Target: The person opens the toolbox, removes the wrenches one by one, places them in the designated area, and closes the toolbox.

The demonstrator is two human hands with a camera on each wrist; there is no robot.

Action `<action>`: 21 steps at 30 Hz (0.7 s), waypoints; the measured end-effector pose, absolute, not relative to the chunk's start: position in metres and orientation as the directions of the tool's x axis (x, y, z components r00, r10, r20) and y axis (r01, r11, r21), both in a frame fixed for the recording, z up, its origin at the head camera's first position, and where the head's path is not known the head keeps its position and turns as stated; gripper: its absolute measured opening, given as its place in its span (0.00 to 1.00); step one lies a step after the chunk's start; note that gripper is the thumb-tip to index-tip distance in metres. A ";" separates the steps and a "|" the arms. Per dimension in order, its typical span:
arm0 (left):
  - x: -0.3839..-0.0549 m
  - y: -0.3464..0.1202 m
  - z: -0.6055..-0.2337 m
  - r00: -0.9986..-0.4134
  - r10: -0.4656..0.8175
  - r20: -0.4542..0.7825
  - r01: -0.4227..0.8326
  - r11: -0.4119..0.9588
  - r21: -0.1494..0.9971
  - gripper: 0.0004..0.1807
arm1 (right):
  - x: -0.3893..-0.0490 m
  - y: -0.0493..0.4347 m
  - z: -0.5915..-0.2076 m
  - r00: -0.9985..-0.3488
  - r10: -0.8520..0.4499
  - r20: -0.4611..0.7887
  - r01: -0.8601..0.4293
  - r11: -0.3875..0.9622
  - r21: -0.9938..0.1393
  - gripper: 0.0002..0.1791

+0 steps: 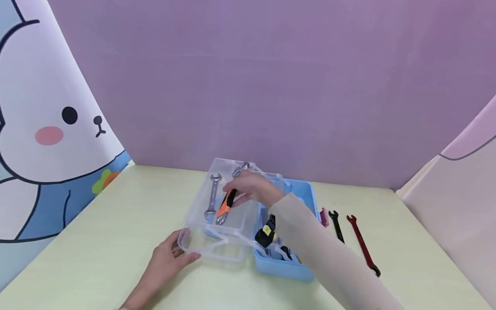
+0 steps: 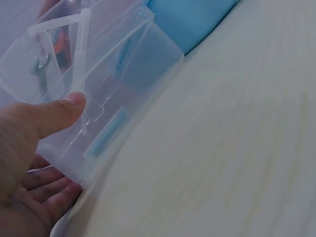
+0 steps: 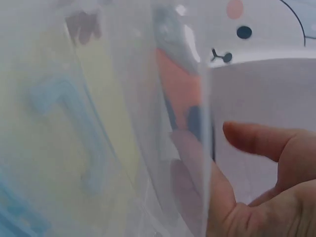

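Note:
A clear plastic lid (image 1: 195,206) lies beside the blue toolbox (image 1: 284,269). My left hand (image 1: 164,260) holds the lid's near left corner, thumb over the rim and fingers outside it, as the left wrist view also shows. Over the lid reaches my right hand (image 1: 249,187), fingers at the dark handle of an orange-and-black tool (image 1: 224,207) with a metal head. In the right wrist view the thumb (image 3: 252,140) stands straight, apart from that tool. A silver open-end wrench (image 1: 212,196) lies left of it, and a metal tool (image 1: 241,169) shows just beyond the hand.
Inside the toolbox sits a black-and-yellow item (image 1: 265,234) among others, partly hidden by the right sleeve (image 1: 310,241). To the right lie a black wrench (image 1: 336,224), a red wrench (image 1: 362,243) and a pink piece (image 1: 324,216). A purple wall (image 1: 271,86) stands behind.

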State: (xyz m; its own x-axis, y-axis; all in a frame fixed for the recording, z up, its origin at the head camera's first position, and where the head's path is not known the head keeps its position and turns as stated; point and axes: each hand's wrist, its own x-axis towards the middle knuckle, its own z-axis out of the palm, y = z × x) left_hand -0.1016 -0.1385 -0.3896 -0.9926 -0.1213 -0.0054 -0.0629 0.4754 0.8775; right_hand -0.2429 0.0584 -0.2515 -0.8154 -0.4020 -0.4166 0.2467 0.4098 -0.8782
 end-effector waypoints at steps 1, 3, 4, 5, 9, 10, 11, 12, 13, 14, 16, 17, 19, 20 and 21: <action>-0.102 -0.139 -0.389 -0.993 -0.121 -0.004 -0.061 0.475 0.878 0.42 | -0.242 0.057 -0.252 -0.822 -0.394 -0.411 0.244 0.409 -0.879 0.11; -0.102 -0.139 -0.389 -0.993 -0.119 -0.001 -0.058 0.471 0.880 0.42 | -0.241 0.054 -0.253 -0.833 -0.378 -0.405 0.244 0.405 -0.881 0.09; -0.103 -0.138 -0.390 -0.993 -0.118 -0.001 -0.056 0.469 0.882 0.42 | -0.242 0.054 -0.254 -0.837 -0.368 -0.404 0.248 0.403 -0.881 0.09; -0.103 -0.138 -0.390 -0.993 -0.116 0.000 -0.055 0.467 0.883 0.42 | -0.242 0.053 -0.255 -0.840 -0.361 -0.405 0.253 0.399 -0.881 0.09; -0.104 -0.139 -0.391 -0.993 -0.115 -0.003 -0.058 0.473 0.879 0.42 | -0.243 0.054 -0.255 -0.845 -0.344 -0.409 0.265 0.395 -0.880 0.12; -0.105 -0.140 -0.390 -0.993 -0.115 -0.003 -0.059 0.478 0.876 0.42 | -0.243 0.054 -0.254 -0.847 -0.341 -0.408 0.269 0.387 -0.882 0.13; -0.105 -0.140 -0.390 -0.993 -0.117 -0.002 -0.059 0.485 0.873 0.42 | -0.244 0.054 -0.254 -0.849 -0.338 -0.406 0.273 0.378 -0.885 0.13; -0.105 -0.141 -0.390 -0.993 -0.119 -0.002 -0.060 0.488 0.871 0.43 | -0.244 0.054 -0.254 -0.852 -0.333 -0.403 0.275 0.371 -0.887 0.13; -0.105 -0.141 -0.390 -0.992 -0.123 -0.001 -0.062 0.492 0.868 0.43 | -0.244 0.055 -0.254 -0.855 -0.333 -0.398 0.274 0.362 -0.891 0.13; -0.105 -0.142 -0.390 -0.992 -0.125 -0.003 -0.064 0.488 0.870 0.43 | -0.244 0.055 -0.254 -0.856 -0.334 -0.394 0.275 0.351 -0.895 0.13; -0.104 -0.142 -0.391 -0.992 -0.125 -0.008 -0.067 0.474 0.878 0.42 | -0.244 0.057 -0.254 -0.858 -0.339 -0.386 0.278 0.325 -0.904 0.12; -0.103 -0.142 -0.392 -0.992 -0.122 -0.009 -0.065 0.468 0.881 0.42 | -0.244 0.058 -0.256 -0.858 -0.341 -0.383 0.280 0.313 -0.908 0.12; -0.100 -0.142 -0.394 -0.993 -0.116 -0.013 -0.065 0.459 0.886 0.42 | -0.244 0.061 -0.258 -0.857 -0.348 -0.380 0.289 0.284 -0.914 0.10; -0.099 -0.142 -0.395 -0.993 -0.115 -0.019 -0.070 0.455 0.888 0.42 | -0.244 0.062 -0.258 -0.855 -0.352 -0.381 0.296 0.270 -0.916 0.09; -0.098 -0.142 -0.396 -0.993 -0.116 -0.021 -0.072 0.457 0.886 0.42 | -0.244 0.064 -0.259 -0.854 -0.356 -0.380 0.301 0.257 -0.918 0.08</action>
